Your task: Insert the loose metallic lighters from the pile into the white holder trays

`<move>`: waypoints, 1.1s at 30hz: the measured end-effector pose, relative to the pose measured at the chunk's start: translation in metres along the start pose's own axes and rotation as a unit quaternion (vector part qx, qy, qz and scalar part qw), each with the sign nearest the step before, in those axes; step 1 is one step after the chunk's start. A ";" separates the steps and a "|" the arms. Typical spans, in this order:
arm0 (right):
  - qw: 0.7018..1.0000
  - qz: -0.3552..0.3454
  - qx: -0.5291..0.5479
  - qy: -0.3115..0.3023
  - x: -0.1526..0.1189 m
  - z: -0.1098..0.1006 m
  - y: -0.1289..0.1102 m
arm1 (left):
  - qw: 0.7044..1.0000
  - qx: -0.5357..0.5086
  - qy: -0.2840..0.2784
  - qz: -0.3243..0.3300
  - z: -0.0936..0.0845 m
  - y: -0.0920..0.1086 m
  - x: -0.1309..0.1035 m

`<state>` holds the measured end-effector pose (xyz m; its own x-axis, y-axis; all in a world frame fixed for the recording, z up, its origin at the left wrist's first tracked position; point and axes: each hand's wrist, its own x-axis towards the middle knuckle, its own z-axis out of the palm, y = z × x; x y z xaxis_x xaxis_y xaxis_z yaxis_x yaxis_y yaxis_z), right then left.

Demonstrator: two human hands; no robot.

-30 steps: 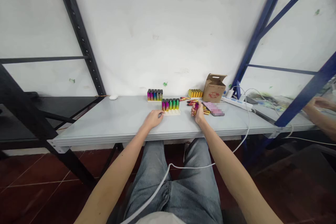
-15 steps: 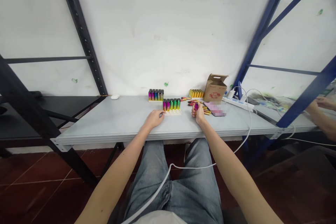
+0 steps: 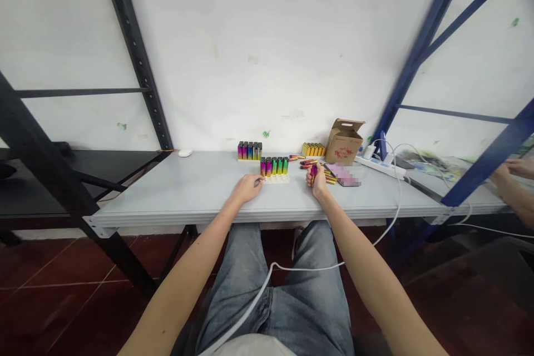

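My left hand [image 3: 247, 188] is closed at the left end of a low white rack [image 3: 277, 180], its thumb and finger pinching the rack's edge. Several shiny tubes [image 3: 274, 166], fading from purple to green and gold with black tops, stand upright in the rack's back part. White holes show along its front. To the right, my right hand [image 3: 317, 179] is curled around a purple metallic tube [image 3: 314, 169]; the fingers hide most of it. Beside that hand lie loose red and gold tubes [image 3: 308, 163], partly covered by it.
Another block of dark-topped coloured tubes [image 3: 249, 151] stands near the wall, with gold tubes [image 3: 314, 149] to its right. An open cardboard box [image 3: 344, 144], a pink-screened phone [image 3: 344, 174] and a power strip [image 3: 381, 166] follow. A white cable [image 3: 396, 206] hangs over the table edge. Another person's arm [image 3: 511, 183] shows far right.
The whole view has shifted slightly. Both hands stay in the same places, the left at the rack and the right around the purple tube.
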<state>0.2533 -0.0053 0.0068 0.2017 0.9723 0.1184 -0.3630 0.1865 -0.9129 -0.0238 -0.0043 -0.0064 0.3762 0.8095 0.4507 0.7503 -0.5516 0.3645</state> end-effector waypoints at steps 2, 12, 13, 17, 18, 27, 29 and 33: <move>1.000 0.010 -0.009 -0.010 -0.001 0.001 0.000 | 1.000 -0.001 -0.001 0.000 0.000 0.000 0.000; 1.000 0.013 -0.008 -0.017 -0.004 0.002 -0.003 | 1.000 0.004 0.005 -0.001 0.004 -0.002 0.001; 1.000 0.013 -0.004 -0.019 -0.004 0.002 -0.004 | 1.000 0.004 0.005 -0.001 0.004 -0.002 0.001; 1.000 -0.002 0.015 -0.005 -0.004 0.001 -0.004 | 1.000 0.003 0.002 -0.001 0.001 0.000 0.001; 1.000 0.001 0.014 -0.006 -0.004 0.002 -0.004 | 1.000 0.004 0.001 -0.001 0.001 0.001 0.001; 1.000 -0.010 -0.016 -0.007 0.000 -0.001 0.001 | 1.000 0.010 0.001 -0.002 -0.001 0.004 0.001; 1.000 -0.009 -0.023 -0.018 0.001 -0.002 0.002 | 1.000 0.009 0.000 -0.002 -0.002 0.005 0.000; 0.999 -0.021 -0.021 -0.011 0.001 -0.002 0.002 | 1.000 0.005 -0.004 -0.005 -0.003 0.006 0.000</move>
<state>0.2548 -0.0045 0.0046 0.1951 0.9666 0.1660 -0.3160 0.2222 -0.9224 -0.0212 -0.0080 -0.0013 0.3732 0.8159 0.4417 0.7589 -0.5423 0.3605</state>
